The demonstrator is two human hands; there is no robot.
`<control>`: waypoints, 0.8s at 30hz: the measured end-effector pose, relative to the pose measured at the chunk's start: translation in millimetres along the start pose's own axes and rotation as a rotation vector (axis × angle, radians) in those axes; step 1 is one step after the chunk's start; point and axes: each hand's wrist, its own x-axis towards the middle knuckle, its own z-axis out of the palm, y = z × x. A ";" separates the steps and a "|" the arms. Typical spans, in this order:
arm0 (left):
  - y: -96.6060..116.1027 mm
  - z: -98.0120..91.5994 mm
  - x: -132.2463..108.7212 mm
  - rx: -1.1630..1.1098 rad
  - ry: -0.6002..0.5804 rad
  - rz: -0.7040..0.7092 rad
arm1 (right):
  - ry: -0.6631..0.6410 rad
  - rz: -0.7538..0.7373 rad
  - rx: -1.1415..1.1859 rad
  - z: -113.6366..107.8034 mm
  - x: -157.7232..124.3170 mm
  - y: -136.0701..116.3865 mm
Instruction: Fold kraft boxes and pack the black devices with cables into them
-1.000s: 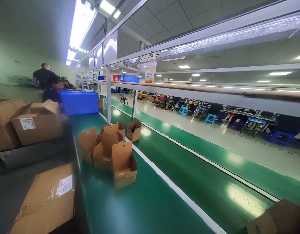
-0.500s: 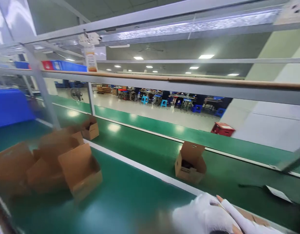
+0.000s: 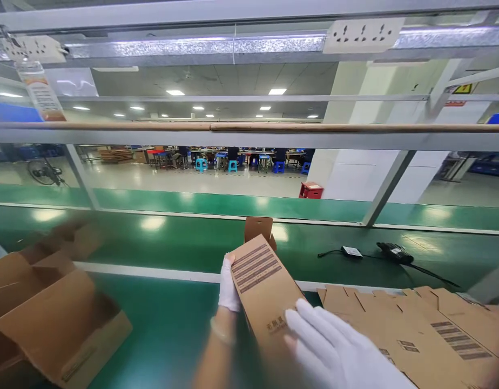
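A brown cardboard box (image 3: 260,302) with dark printed stripes is tilted in front of me; I cannot tell whether it is still folded flat. My left hand (image 3: 228,286), in a white glove with bare fingertips, grips its upper left edge, the fingers hidden behind it. My right hand (image 3: 334,346), gloved too, lies against the lower right of the printed face with its fingers stretched out. Behind the held box, an open box (image 3: 258,228) stands on the green belt, mostly covered. Flattened cardboard boxes (image 3: 419,335) lie spread out at the lower right.
Open cardboard boxes (image 3: 51,324) crowd the left of the green work surface (image 3: 160,319). A black device with a cable (image 3: 395,252) and a white-labelled adapter (image 3: 350,252) rest on the belt (image 3: 201,237). A metal rail (image 3: 249,139) crosses in front, with a power strip (image 3: 363,37) above.
My view has swung right, bringing the flattened boxes into sight. My hands, earlier at the lower right, are now mid-view with a cardboard box held up in the left one.
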 end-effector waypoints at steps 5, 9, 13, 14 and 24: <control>-4.4 -10.4 11.2 0.309 0.100 0.116 | 0.126 -0.082 -0.048 7.0 6.8 1.5; 7.5 -12.3 -1.1 0.727 0.001 0.434 | 0.207 0.082 0.031 6.3 5.7 27.4; 17.6 -2.6 -17.8 1.150 -0.502 0.455 | 0.127 0.266 0.151 27.0 16.3 36.0; 16.9 -0.6 -19.0 1.189 -0.499 0.455 | 0.089 0.312 0.190 32.6 20.9 36.8; 13.3 -17.5 2.6 1.461 -0.286 0.383 | -0.312 0.858 0.804 58.4 59.1 51.7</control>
